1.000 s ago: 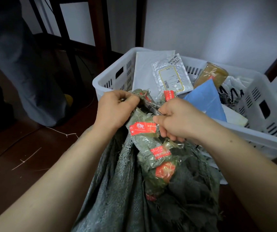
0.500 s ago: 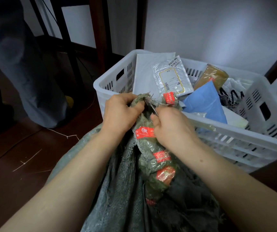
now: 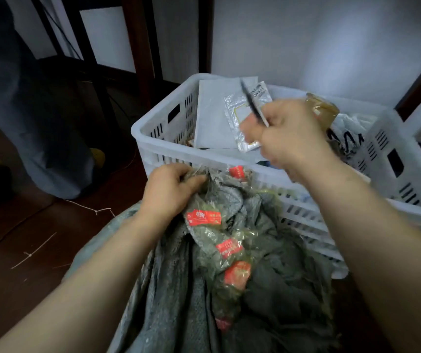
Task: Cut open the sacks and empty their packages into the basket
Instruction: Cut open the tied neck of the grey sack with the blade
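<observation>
Dark wood floor [image 3: 13,238]; white basket [image 3: 141,138] near pale wall [image 3: 331,47].

The right hand [image 3: 288,133] has lifted the blade [image 3: 254,105] off the sack [image 3: 204,289], above the basket [image 3: 153,146].

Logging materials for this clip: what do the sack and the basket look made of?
Sack: looks like woven plastic fabric, dull grey-green; a fine weave texture shows and it crumples softly. Basket: probably moulded rigid plastic, white, smooth and slightly glossy; slotted walls and a thick rim.
</observation>
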{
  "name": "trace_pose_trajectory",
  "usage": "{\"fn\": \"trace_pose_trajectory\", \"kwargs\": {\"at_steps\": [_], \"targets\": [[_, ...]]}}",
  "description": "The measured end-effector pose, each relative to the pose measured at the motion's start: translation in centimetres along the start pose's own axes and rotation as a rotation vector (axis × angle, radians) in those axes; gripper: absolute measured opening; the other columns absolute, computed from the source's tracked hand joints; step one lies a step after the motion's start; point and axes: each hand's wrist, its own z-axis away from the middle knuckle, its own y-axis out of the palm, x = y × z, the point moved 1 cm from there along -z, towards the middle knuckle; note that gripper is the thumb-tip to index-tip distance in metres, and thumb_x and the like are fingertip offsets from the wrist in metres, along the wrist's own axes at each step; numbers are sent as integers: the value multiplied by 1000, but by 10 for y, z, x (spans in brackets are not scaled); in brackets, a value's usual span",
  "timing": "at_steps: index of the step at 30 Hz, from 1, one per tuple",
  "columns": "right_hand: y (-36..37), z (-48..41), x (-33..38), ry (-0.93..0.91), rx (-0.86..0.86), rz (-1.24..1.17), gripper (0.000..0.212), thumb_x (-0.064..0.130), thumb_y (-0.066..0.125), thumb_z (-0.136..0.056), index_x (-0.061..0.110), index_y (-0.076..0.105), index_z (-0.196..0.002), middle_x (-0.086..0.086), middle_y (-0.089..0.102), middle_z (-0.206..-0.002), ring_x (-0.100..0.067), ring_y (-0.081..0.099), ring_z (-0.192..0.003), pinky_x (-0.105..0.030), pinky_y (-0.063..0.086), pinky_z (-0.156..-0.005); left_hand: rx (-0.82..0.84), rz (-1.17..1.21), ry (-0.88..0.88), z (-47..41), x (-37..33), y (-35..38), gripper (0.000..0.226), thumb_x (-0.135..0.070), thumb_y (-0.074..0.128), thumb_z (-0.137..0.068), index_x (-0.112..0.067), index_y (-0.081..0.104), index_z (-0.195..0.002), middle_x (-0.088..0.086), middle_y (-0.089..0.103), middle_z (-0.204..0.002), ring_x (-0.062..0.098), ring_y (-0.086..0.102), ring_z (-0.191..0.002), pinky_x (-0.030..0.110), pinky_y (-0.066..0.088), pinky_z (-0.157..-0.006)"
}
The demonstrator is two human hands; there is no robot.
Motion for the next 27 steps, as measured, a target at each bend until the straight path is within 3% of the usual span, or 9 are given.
{"fn": "trace_pose_trajectory", "kwargs": {"at_steps": [3, 7, 12, 14, 16, 19, 21, 23, 27], "targets": [[26, 19, -21, 68, 210, 241, 40, 35, 84, -65, 18, 68, -97, 2, 64, -83, -17, 61, -80, -29, 49, -77, 14, 103, 44, 1, -17, 2, 16, -28, 74, -80, -14, 75, -90, -1, 71, -81, 16, 66, -82, 34, 52, -74], [33, 13, -35, 14, 150, 310, 12, 27, 77, -74, 25, 66, -74, 2, 64, -76, -22, 62, -81, -33, 51, -76, 11, 204, 4, -1, -14, 3, 14, -25, 76, -78, -14, 75, -88, 0, 73, -84, 17, 68, -82, 40, 54, -79], [21, 1, -46, 35, 96, 305, 11, 21, 68, -82, 19, 65, -72, -4, 67, -79, -26, 62, -83, -38, 52, -79, -88, 269, -62, -7, -12, -10, 8, -21, 79, -75, -16, 73, -78, -1, 67, -89, 14, 63, -86, 32, 51, -85], [3, -6, -59, 131, -10, 250, 11, 16, 65, -85, 12, 65, -75, -7, 63, -69, -21, 60, -65, -29, 51, -61, -208, 510, -248, -12, -5, -30, 10, -18, 79, -74, -13, 71, -72, 5, 68, -79, 20, 64, -74, 37, 55, -77], [-12, -6, -67, 268, -4, 33, 18, 8, 69, -84, 13, 60, -69, 1, 48, -52, -3, 44, -36, -17, 35, -39, -219, 641, -368, -12, 3, -46, 11, -10, 75, -78, -8, 68, -70, 14, 66, -72, 25, 63, -62, 41, 56, -65], [-10, -4, -71, 289, 16, -38, 23, 9, 68, -85, 19, 56, -68, 5, 44, -55, 1, 39, -35, -17, 28, -43, -61, 558, -357, -7, 0, -44, 23, 13, 58, -83, -6, 62, -95, 11, 63, -79, 22, 63, -59, 35, 56, -52], [0, -4, -63, 266, 13, -82, 22, 12, 65, -87, 19, 53, -70, 4, 43, -58, -7, 38, -45, -19, 27, -43, 18, 555, -328, -6, -8, -39, 38, 16, 52, -83, -13, 56, -107, 7, 64, -89, 27, 64, -75, 47, 56, -69], [7, -2, -56, 287, 28, -144, 22, 13, 61, -90, 21, 49, -73, 2, 42, -59, -10, 37, -39, -13, 24, -35, 136, 463, -264, -6, -17, -34, 36, 1, 60, -86, -18, 56, -116, 7, 65, -102, 29, 63, -91, 48, 51, -87], [9, 5, -43, 288, 102, -262, 22, 11, 61, -89, 20, 48, -74, -1, 39, -59, -4, 30, -27, -12, 20, -33, 223, -167, -67, -1, -18, -24, 81, -46, 81, -66, -33, 45, -137, -5, 61, -119, 17, 55, -113, 34, 45, -98]]}}
